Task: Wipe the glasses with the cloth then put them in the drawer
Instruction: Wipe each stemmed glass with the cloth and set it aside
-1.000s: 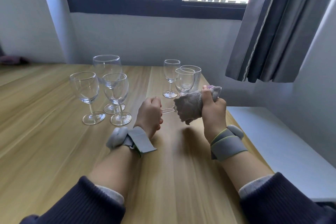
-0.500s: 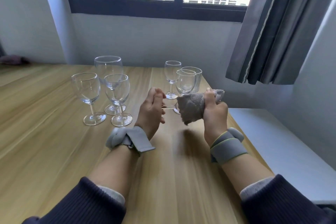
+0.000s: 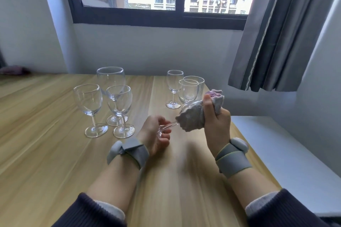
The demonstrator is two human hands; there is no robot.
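Observation:
A small stemmed glass (image 3: pixel 170 127) lies sideways in the air between my hands. My left hand (image 3: pixel 156 134) grips its foot and stem. My right hand (image 3: pixel 215 120) squeezes a grey and purple cloth (image 3: pixel 195 116) wrapped around its bowl, which is hidden by the cloth. Three wine glasses stand at the left: one (image 3: pixel 88 105), one (image 3: pixel 120 107) and a larger one (image 3: pixel 110 81) behind. To the right stand a small stemmed glass (image 3: pixel 174 86), another glass (image 3: pixel 188 92) and a ribbed tumbler (image 3: pixel 198 84). No drawer is in view.
The wooden table (image 3: pixel 46 143) ends at a right edge close to my right wrist. A white surface (image 3: pixel 276 149) lies lower beyond that edge. A grey curtain (image 3: pixel 276 33) hangs at the upper right, beside a window.
My left hand has turned palm up and loosened around the glass's foot. My right hand with the cloth has risen slightly and twisted on the bowl.

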